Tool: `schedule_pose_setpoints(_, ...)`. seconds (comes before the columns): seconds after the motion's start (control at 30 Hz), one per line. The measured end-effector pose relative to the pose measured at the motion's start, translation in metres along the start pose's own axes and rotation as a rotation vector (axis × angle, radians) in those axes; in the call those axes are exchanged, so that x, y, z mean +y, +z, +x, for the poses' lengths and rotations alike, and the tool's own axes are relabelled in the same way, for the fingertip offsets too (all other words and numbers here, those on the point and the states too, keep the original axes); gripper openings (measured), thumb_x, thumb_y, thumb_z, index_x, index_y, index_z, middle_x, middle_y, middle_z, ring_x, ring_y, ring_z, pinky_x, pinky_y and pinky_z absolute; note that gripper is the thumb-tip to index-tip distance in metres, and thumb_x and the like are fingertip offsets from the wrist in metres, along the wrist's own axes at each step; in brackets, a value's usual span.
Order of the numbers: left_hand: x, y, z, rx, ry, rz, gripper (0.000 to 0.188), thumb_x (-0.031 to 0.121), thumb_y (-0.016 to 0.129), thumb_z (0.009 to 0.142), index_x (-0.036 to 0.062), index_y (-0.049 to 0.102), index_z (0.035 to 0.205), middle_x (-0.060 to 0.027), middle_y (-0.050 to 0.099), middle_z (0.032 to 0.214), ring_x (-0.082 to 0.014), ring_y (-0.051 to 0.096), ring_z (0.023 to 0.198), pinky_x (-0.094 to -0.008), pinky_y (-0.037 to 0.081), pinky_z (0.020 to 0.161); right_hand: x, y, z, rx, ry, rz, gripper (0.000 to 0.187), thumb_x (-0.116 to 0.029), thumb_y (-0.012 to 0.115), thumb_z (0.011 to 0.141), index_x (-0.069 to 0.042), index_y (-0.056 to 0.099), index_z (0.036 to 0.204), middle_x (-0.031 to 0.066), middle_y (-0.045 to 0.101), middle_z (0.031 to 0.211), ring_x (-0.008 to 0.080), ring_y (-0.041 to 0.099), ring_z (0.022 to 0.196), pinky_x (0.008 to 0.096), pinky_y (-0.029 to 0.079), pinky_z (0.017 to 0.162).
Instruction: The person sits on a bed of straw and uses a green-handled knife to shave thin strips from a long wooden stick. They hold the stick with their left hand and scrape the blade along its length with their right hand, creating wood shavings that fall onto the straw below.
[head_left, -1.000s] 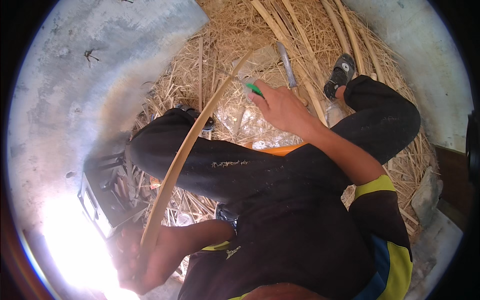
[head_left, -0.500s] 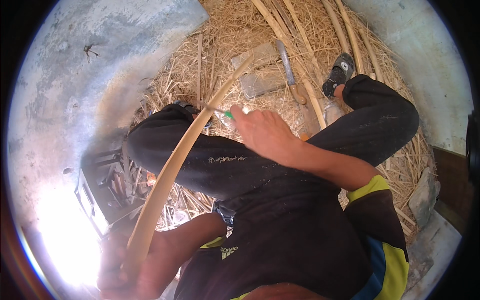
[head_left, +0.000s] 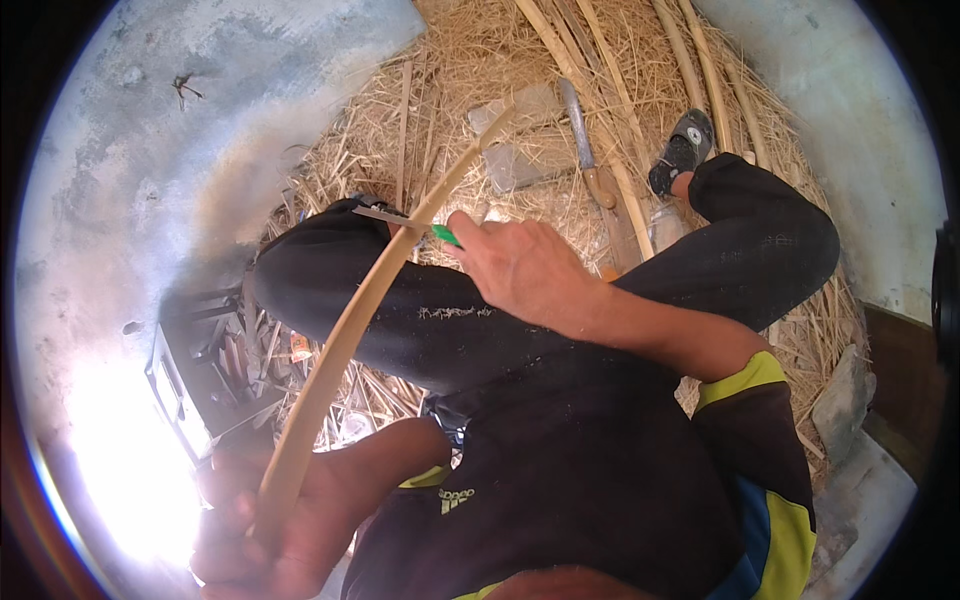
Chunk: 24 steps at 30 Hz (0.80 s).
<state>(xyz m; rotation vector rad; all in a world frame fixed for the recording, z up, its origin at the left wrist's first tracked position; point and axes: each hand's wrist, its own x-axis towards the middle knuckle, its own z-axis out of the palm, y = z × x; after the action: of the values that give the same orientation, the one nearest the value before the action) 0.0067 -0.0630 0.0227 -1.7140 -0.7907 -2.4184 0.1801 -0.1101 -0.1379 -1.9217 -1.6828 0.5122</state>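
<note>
I sit on straw with my legs in black trousers bent in front of me. My left hand grips the near end of a long curved bamboo strip that runs up and right over my left knee. My right hand holds a small knife with a green handle; its thin blade lies against the strip above the knee. The far end of the strip reaches the straw near a flat grey stone.
A large knife with a wooden handle lies on the straw beyond my knees. Several long bamboo poles lie at the top right. A dark box of tools stands at the left on the concrete floor. My sandalled foot rests on the straw.
My right hand has moved left and toward me with the green-handled knife, drawing the blade down along the strip. The left hand has shifted the strip's near end slightly.
</note>
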Motion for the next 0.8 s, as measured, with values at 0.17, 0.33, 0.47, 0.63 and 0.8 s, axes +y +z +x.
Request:
schedule_pose_setpoints(0.17, 0.0, 0.001, 0.0, -0.008, -0.112, -0.183, 0.027, 0.018, 0.042, 0.086, 0.0105, 0.037, 0.061, -0.0008, 0.035, 0.054, -0.01, 0.03, 0.039, -0.0228, 0.029, 0.04, 0.016, 0.006, 0.005, 0.013, 0.077, 0.02, 0.022, -0.022, 0.047, 0.094, 0.0, 0.045, 0.096, 0.0188, 0.054, 0.054, 0.0399, 0.059, 0.054, 0.0485, 0.047, 0.049)
schedule_pose_setpoints(0.33, 0.003, 0.009, 0.001, 0.063, -0.124, -0.166, 0.036, 0.026, 0.042, 0.086, 0.0118, 0.036, 0.053, -0.0009, 0.033, 0.05, -0.0102, 0.031, 0.039, -0.023, 0.028, 0.041, 0.02, 0.014, 0.008, -0.081, 0.126, -0.032, 0.02, -0.021, 0.046, 0.094, -0.001, 0.046, 0.096, 0.0187, 0.055, 0.056, 0.0393, 0.059, 0.055, 0.0483, 0.047, 0.051)
schedule_pose_setpoints(0.47, -0.004, 0.016, -0.002, 0.131, 0.228, 0.186, 0.041, 0.027, 0.043, 0.085, 0.0134, 0.031, 0.049, -0.0008, 0.03, 0.047, -0.0088, 0.027, 0.037, -0.0222, 0.025, 0.041, 0.03, 0.003, 0.014, -0.013, 0.077, -0.044, 0.022, -0.022, 0.045, 0.095, 0.0, 0.046, 0.098, 0.0198, 0.054, 0.056, 0.0382, 0.059, 0.054, 0.048, 0.046, 0.048)
schedule_pose_setpoints(0.63, 0.01, 0.014, -0.004, 0.056, -0.128, -0.16, 0.043, 0.027, 0.043, 0.084, 0.0144, 0.025, 0.048, -0.0002, 0.029, 0.046, -0.0068, 0.02, 0.035, -0.0199, 0.016, 0.039, 0.034, 0.006, 0.019, 0.064, 0.018, -0.066, 0.023, -0.024, 0.048, 0.094, 0.0, 0.047, 0.096, 0.0196, 0.053, 0.053, 0.0385, 0.058, 0.052, 0.0465, 0.046, 0.047)
schedule_pose_setpoints(0.8, 0.012, 0.009, -0.003, -0.014, -0.242, -0.379, 0.043, 0.029, 0.043, 0.084, 0.016, 0.025, 0.047, 0.0004, 0.03, 0.047, -0.0068, 0.018, 0.034, -0.0204, 0.014, 0.038, 0.023, 0.001, 0.022, -0.013, 0.066, -0.038, 0.024, -0.023, 0.05, 0.093, 0.001, 0.049, 0.096, 0.0198, 0.053, 0.053, 0.0397, 0.058, 0.052, 0.0476, 0.045, 0.048)
